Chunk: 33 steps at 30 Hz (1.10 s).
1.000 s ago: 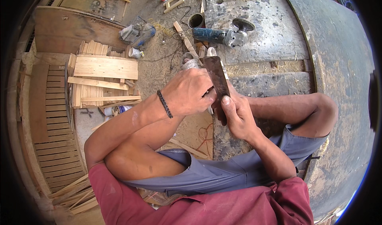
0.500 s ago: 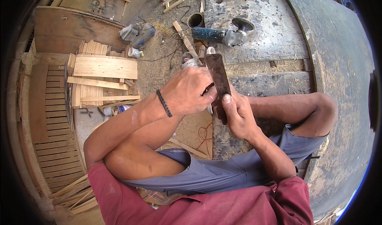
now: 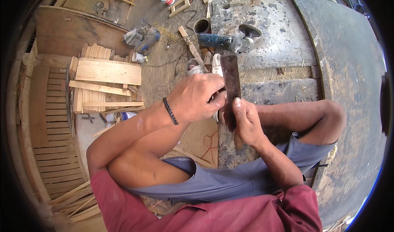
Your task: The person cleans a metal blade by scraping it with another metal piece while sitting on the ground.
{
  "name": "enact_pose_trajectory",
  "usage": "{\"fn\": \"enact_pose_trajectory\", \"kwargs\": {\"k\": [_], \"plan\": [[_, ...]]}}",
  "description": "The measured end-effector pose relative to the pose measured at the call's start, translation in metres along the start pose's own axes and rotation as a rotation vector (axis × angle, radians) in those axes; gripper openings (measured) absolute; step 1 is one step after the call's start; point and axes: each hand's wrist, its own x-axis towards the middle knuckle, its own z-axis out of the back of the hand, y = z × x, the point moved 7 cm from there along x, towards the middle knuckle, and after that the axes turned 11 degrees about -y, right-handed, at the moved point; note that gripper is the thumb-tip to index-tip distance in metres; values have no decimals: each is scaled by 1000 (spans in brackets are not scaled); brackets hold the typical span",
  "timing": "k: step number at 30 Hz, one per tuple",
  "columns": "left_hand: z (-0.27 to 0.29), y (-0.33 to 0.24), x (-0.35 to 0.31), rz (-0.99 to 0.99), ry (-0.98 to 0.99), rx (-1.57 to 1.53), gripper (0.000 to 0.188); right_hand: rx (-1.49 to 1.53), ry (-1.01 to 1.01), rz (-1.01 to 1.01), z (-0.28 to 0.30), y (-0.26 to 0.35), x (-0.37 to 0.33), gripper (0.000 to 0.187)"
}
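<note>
A long, dark, flat metal blade stands nearly upright in front of me, above my legs. My right hand is closed round its lower part, with the thumb pressed on the near face. At the blade's left edge is my left hand, wearing a black braided bracelet. Its fingers are curled and the thumb meets them beside the blade. Whatever those fingers hold, if anything, is hidden. Beyond the blade a blue angle grinder lies on the worn bench.
An open tin stands by the grinder. On the left are stacked pale boards, a slatted panel and another blue power tool. A large dark panel lies along the right. Cords and sawdust cover the floor.
The blade has shifted slightly right and turned more upright. Both hands have moved a little with it, keeping their closed shape.
</note>
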Motion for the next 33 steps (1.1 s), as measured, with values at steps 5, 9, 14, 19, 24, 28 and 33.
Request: {"fn": "enact_pose_trajectory", "kwargs": {"k": [5,9,14,19,24,28,33], "plan": [[2,-6,1,13,10,-46,14,-3,2,-24,-3,1,0,51],[5,-4,1,3,21,-41,16,-29,30,42,-2,4,1,53],[6,-7,3,-6,8,-63,13,-16,-1,-1,1,0,1,51],[5,-4,1,5,-5,-78,15,-65,9,35,0,7,1,49],[2,2,1,28,14,-79,17,-72,-12,21,3,4,3,49],[3,0,1,27,15,-71,17,-84,-20,27,2,4,2,48],[3,0,2,22,26,-60,15,-68,-17,7,3,2,1,48]]}}
